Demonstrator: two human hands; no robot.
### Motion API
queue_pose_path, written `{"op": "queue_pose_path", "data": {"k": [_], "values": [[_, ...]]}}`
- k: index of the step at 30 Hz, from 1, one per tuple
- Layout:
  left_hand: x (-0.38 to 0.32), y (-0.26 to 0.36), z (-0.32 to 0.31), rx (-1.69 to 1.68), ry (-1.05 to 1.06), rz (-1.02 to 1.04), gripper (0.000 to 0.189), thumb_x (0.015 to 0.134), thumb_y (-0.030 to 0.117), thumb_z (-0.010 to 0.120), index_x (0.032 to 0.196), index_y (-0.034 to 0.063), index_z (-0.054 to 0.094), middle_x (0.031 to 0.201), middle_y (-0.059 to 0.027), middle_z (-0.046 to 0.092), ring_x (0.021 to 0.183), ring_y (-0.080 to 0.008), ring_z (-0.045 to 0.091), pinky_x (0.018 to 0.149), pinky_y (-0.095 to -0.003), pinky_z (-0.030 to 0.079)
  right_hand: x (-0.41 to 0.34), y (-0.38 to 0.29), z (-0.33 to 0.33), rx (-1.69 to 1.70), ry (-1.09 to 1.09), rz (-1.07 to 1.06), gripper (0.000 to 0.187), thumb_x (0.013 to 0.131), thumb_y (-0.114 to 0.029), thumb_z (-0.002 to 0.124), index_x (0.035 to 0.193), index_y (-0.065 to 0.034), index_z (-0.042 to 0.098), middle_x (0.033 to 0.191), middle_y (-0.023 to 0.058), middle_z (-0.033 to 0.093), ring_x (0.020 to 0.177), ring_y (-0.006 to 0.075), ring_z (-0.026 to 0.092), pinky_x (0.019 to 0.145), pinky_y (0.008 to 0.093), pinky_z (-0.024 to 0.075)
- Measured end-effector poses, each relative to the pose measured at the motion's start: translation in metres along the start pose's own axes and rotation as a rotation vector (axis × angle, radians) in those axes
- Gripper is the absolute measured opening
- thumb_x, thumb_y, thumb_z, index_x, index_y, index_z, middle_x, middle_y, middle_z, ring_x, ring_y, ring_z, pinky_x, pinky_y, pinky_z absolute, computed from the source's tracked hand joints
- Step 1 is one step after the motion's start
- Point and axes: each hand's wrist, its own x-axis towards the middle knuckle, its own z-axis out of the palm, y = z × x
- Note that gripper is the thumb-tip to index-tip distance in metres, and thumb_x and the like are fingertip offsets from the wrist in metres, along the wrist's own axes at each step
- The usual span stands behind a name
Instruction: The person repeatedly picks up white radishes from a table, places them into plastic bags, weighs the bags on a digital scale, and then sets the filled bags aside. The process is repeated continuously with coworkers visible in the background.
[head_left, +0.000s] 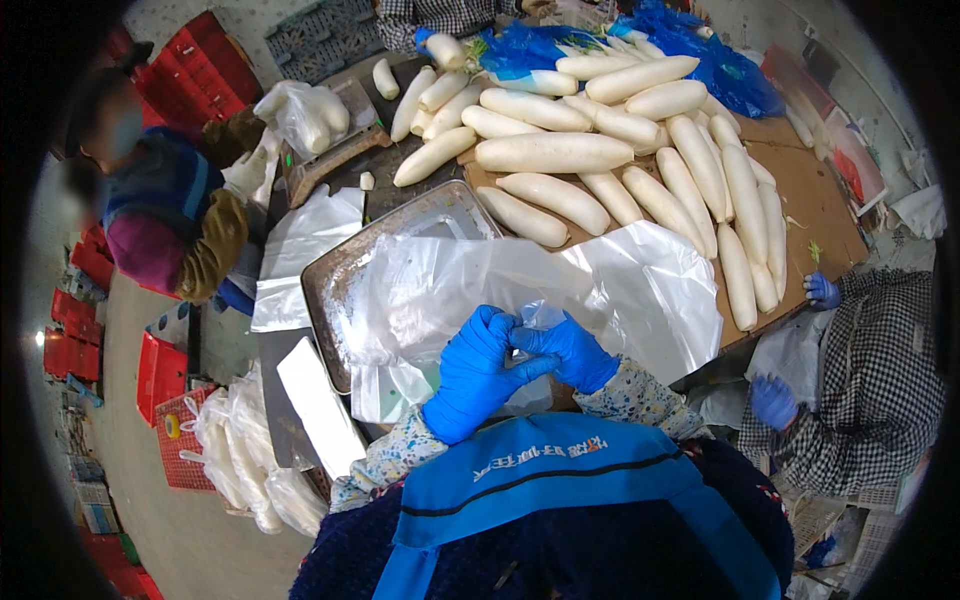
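My left hand (474, 375), in a blue glove, has its fingers pinched together close to my chest. My right hand (574, 354), gloved the same, meets it fingertip to fingertip. Between them they grip the edge of a clear plastic bag (457, 281), whose thin film spreads away from me. Part of that film covers a worn metal tray (399, 222). On the right lies a stack of flat plastic bags (660, 300). White daikon radishes (555, 153) are heaped just beyond, several on cardboard (806, 180). What my fingertips do inside the folds is partly hidden.
A weighing scale (337, 124) carries bagged radishes (311, 112). A co-worker (161, 202) stands left of it; another person (862, 382) in checked sleeves is on the right. Filled bags (244, 442) sit by a red crate (180, 442). Blue plastic (735, 75) lies at the far side.
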Motion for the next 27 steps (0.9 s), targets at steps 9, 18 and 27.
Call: {"op": "queue_pose_path", "data": {"k": [9, 18, 27], "values": [[0.002, -0.043, -0.007, -0.565, 0.117, -0.046, 0.015, 0.075, -0.001, 0.069, 0.076, 0.0038, 0.056, 0.083, -0.0070, 0.056, 0.079, -0.0177, 0.055, 0.071, -0.0266, 0.044, 0.003, 0.011, -0.026, -0.107, -0.050, -0.041, 0.031, 0.087, -0.018, 0.063, 0.111, 0.0011, 0.060, 0.104, 0.0115, 0.063, 0.095, 0.0171, 0.059, 0.085, 0.0294, 0.0480], [-0.022, -0.157, -0.092, -0.129, 0.944, -0.243, 0.014, 0.078, -0.004, 0.062, 0.089, 0.0039, 0.060, 0.078, 0.0002, 0.057, 0.070, -0.0071, 0.050, 0.065, -0.0217, 0.044, 0.009, -0.024, -0.091, 0.556, 0.533, -0.550, 0.006, 0.086, -0.009, 0.058, 0.082, -0.0053, 0.059, 0.081, 0.0038, 0.062, 0.077, 0.0134, 0.060, 0.071, 0.0242, 0.0490], [-0.002, -0.048, -0.106, 0.353, 0.450, 0.031, 0.067, 0.072, 0.011, 0.075, 0.132, 0.0066, 0.045, 0.137, -0.0177, 0.041, 0.123, -0.0293, 0.044, 0.101, -0.0377, 0.037, 0.009, -0.092, -0.012, -0.205, 0.685, -0.476, 0.017, 0.089, -0.021, 0.060, 0.076, -0.0107, 0.055, 0.066, -0.0010, 0.053, 0.052, 0.0031, 0.043, 0.043, 0.0174, 0.0317]]}}
